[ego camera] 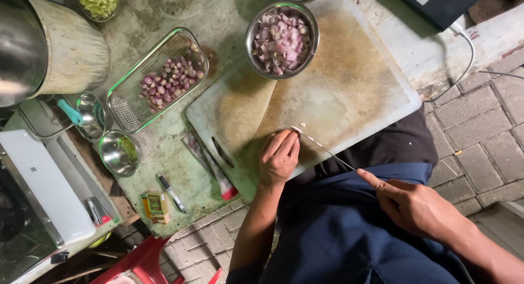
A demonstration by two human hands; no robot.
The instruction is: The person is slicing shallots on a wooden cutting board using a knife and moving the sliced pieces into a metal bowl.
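Observation:
My left hand [278,155] rests on the near edge of a stained white cutting board [349,87], its fingertips pinching a small shallot piece [298,130]. My right hand [412,205] grips a thin knife [327,150] whose blade runs up-left to the shallot at my left fingertips. A steel bowl [282,39] of cut shallot pieces stands on the board's far edge. A wire-mesh tray [157,79] with whole small shallots lies to the left of the board.
A big metal pot [49,43], small steel bowls [119,153], a pen [172,193], a small yellow-green box [155,206] and a red-capped tube [221,180] crowd the green tabletop on the left. A cable [464,60] runs at the right over brick paving.

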